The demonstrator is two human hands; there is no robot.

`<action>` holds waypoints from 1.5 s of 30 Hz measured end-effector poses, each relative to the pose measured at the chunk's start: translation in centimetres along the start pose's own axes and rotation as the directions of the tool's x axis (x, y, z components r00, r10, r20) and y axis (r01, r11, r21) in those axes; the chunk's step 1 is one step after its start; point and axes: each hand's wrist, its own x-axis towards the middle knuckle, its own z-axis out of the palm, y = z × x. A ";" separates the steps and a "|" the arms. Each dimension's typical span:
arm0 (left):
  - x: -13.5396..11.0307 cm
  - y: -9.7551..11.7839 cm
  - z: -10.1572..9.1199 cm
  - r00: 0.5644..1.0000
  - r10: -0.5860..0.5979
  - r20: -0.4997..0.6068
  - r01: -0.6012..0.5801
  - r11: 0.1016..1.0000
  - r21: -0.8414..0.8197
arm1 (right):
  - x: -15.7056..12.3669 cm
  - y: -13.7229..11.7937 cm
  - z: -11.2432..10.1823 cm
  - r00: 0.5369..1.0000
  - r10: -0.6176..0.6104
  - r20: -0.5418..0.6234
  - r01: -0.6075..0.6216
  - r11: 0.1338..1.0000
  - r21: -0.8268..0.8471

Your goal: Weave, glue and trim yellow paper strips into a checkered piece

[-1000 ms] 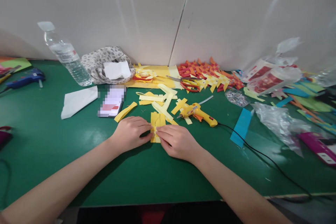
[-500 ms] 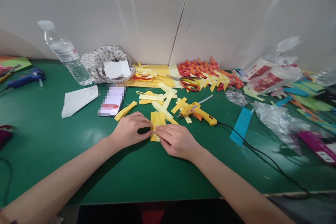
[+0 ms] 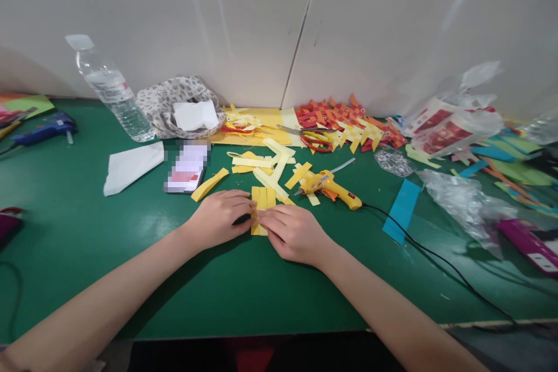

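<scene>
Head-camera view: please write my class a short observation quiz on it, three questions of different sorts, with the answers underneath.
1. True or false: the yellow glue gun is lying on the green table, held by neither hand.
2. Fill in the gap: the fingers of the left hand and the right hand are both at a small ____ made of strips.
3. Multiple choice: what colour is the flat strip closest to the glue gun's right in the picture?
A) red
B) blue
C) white

Key: 1. True. 2. Yellow piece. 3. B.
</scene>
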 end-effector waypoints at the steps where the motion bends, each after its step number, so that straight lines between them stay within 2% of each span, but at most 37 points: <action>1: 0.0 0.0 0.0 1.000 0.004 0.017 -0.005 1.000 0.013 | 0.0 0.0 -0.1 1.000 -0.007 0.004 0.007 1.000 -0.007; 4: -0.1 0.0 -0.1 0.999 0.018 0.044 -0.020 0.999 0.037 | 0.1 0.1 -0.6 0.999 -0.029 -0.032 0.027 0.998 -0.050; 6: -0.1 -0.1 -0.2 0.998 0.040 0.046 -0.041 0.999 0.032 | 0.0 0.3 -1.1 0.992 -0.011 -0.123 -0.002 0.995 -0.102; 8: -0.1 -0.1 -0.3 0.997 0.060 0.038 -0.061 0.998 0.021 | -0.1 0.7 -1.6 0.970 0.060 -0.235 -0.100 0.982 -0.160; 11: -0.1 -0.1 -0.3 0.998 0.059 0.026 -0.060 0.998 0.014 | -0.2 1.4 -2.1 0.911 0.210 -0.354 -0.300 0.928 -0.222; 14: -0.1 0.0 -0.1 0.998 0.042 0.036 -0.043 0.999 0.021 | -0.1 1.9 -2.1 0.886 0.302 -0.351 -0.398 0.884 -0.247; 20: -0.1 0.1 -0.1 0.998 0.030 0.048 -0.030 0.999 0.014 | 0.1 1.9 -1.3 0.916 0.370 -0.154 -0.398 0.882 -0.253; 25: 0.0 0.2 0.0 0.999 0.020 0.050 -0.021 1.000 0.023 | 0.4 1.6 -1.0 0.912 0.402 -0.082 -0.407 0.868 -0.284; 29: 0.0 0.2 0.0 0.998 0.015 0.053 -0.017 0.999 0.029 | 0.4 1.6 -0.9 0.914 0.400 -0.066 -0.400 0.863 -0.309; 38: 0.0 0.2 -0.2 0.996 0.013 0.087 -0.015 1.000 0.025 | 0.3 1.8 -0.8 0.933 0.295 -0.206 -0.350 0.879 -0.325; 42: -0.1 0.1 -0.1 0.996 0.008 0.084 -0.011 1.000 0.029 | 0.4 1.5 -1.1 0.922 0.252 -0.295 -0.320 0.924 -0.210; 45: -0.2 0.1 -0.1 0.996 0.015 0.091 -0.018 0.999 0.027 | 0.3 1.2 -1.3 0.887 0.233 -0.399 -0.291 0.952 -0.091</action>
